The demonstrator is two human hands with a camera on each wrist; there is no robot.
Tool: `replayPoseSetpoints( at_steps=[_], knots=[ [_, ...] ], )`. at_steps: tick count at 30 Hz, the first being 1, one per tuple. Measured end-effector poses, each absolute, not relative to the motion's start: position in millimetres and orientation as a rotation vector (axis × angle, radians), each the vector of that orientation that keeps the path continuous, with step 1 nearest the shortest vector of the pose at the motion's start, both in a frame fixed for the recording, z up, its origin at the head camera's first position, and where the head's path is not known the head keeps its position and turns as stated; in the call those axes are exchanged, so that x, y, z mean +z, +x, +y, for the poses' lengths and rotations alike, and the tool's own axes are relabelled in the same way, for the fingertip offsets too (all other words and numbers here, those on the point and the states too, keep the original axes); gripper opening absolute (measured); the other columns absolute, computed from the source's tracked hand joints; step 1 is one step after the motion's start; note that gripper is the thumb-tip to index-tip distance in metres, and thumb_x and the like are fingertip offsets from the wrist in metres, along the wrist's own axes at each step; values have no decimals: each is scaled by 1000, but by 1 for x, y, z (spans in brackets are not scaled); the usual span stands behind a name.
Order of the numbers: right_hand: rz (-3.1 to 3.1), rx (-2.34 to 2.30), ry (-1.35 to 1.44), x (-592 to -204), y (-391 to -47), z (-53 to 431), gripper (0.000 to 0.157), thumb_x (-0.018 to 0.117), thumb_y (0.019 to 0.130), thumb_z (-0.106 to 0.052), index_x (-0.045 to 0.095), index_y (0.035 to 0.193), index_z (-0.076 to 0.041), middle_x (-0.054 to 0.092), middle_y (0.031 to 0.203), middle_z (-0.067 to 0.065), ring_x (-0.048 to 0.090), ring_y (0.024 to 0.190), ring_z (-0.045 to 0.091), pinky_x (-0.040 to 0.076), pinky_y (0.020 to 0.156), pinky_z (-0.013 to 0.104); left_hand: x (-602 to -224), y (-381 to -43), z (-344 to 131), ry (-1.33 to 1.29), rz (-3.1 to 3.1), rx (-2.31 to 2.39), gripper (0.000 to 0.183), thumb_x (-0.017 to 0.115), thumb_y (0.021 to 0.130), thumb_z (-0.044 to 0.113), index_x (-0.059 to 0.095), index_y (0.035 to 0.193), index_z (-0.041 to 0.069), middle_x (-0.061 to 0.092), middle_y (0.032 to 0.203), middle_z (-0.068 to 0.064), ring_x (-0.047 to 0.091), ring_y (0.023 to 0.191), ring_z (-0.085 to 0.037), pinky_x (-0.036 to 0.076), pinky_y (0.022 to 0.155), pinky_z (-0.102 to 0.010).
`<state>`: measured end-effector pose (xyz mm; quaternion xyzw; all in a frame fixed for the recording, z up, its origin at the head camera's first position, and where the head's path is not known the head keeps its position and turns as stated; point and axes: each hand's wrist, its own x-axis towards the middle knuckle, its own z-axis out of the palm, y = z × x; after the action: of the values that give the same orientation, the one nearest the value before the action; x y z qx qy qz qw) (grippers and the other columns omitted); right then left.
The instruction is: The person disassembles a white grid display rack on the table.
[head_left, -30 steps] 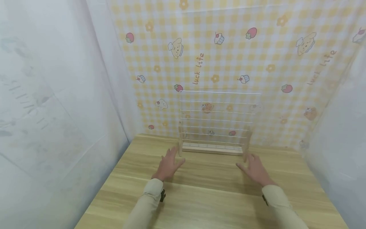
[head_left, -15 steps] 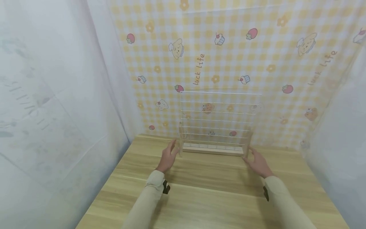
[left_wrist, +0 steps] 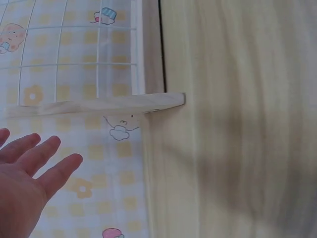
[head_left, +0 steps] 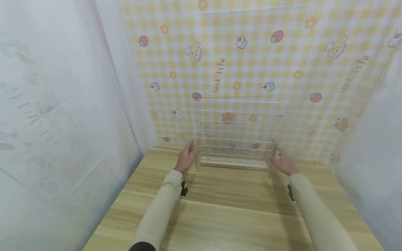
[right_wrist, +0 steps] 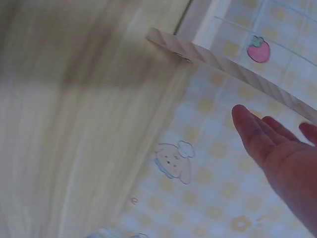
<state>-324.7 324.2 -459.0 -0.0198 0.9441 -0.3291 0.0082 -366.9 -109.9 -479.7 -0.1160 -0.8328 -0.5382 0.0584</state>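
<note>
A rack with a white wire grid stands upright at the back of the table, its wooden base bar (head_left: pixel 232 164) lying between two wooden side pieces. My left hand (head_left: pixel 186 158) is beside the left side piece (head_left: pixel 198 155); in the left wrist view its fingers (left_wrist: pixel 59 173) are extended and spread, apart from the wood (left_wrist: pixel 109 104). At the other end, my right hand (head_left: pixel 284 163) is by the right side piece (head_left: pixel 269 170). The right wrist view has its fingers (right_wrist: pixel 247 131) fairly straight, with a gap to the wood (right_wrist: pixel 237 72). The thumbs are partly hidden there.
A wood-grain table (head_left: pixel 226 223) spreads out in front of the rack. Behind it hangs a yellow checked cloth (head_left: pixel 251 66) with cartoon prints. White sheets (head_left: pixel 62 122) close off both sides. A black round thing (head_left: pixel 142 246) shows at the bottom edge by the left sleeve.
Both hands have moved forward, from in front of the rack to alongside its two side pieces, farther up them. The rack stays in place.
</note>
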Motion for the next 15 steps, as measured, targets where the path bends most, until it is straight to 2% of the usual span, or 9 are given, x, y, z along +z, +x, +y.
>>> replayPoseSetpoints(
  at_steps=[3, 9, 15],
  knots=[
    [2986, -990, -18, -444, -331, 325, 84, 44, 106, -42, 6, 152, 17, 29, 147, 49, 38, 133, 63, 41, 108, 69, -469, -372, -107, -336, -2541, -1639, 58, 47, 106, 30, 27, 158, 12, 35, 161, -21, 40, 146, -42, 38, 119, -56],
    [2959, -997, 3, -416, -335, 325, 91, 40, 105, -54, 0, 155, 11, 25, 152, 45, 32, 139, 60, 36, 112, 70, -454, -383, -98, -337, -2574, -1625, 65, 52, 103, 35, 25, 159, 16, 34, 162, -21, 41, 146, -41, 39, 119, -53],
    [2947, -990, -62, -400, -331, 315, 89, 43, 105, -50, 4, 155, 11, 29, 151, 44, 35, 137, 60, 38, 110, 70, -451, -392, -90, -347, -2593, -1618, 68, 54, 102, 37, 24, 159, 13, 29, 165, -17, 39, 147, -40, 40, 119, -53]
  ],
)
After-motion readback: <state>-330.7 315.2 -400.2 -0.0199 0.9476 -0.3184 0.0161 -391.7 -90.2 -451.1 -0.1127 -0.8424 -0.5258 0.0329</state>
